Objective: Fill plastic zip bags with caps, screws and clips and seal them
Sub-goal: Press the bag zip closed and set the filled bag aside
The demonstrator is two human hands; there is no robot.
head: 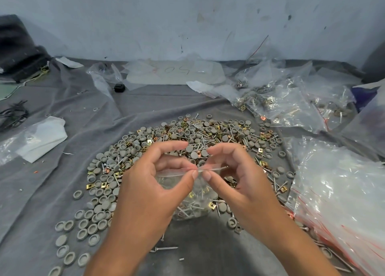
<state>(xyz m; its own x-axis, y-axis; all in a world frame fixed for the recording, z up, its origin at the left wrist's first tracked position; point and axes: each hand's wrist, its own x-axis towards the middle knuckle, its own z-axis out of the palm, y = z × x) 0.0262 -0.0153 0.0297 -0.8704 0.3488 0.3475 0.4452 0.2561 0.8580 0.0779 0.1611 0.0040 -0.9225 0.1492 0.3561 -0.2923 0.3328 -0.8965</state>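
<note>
**Pinching the zip strip shut on a loaded bag**

I am watching both hands working at the centre of the view, above the grey cloth (pixel 62 92). The left hand (pixel 145 190) and right hand (pixel 245 184) are each pinching the top strip of a small clear zip bag (pixel 195 205), thumb against forefinger, the other fingers curling loosely. The bag is hanging between the wrists, over the 6 o'clock edge of the pile of caps, screws and clips (pixel 187 142). I am judging the film thin, slick and limp, bottom-heavy with hardware, so the stiffer zip rib is the place to hold. Screw points could be pricking the plastic.
</note>
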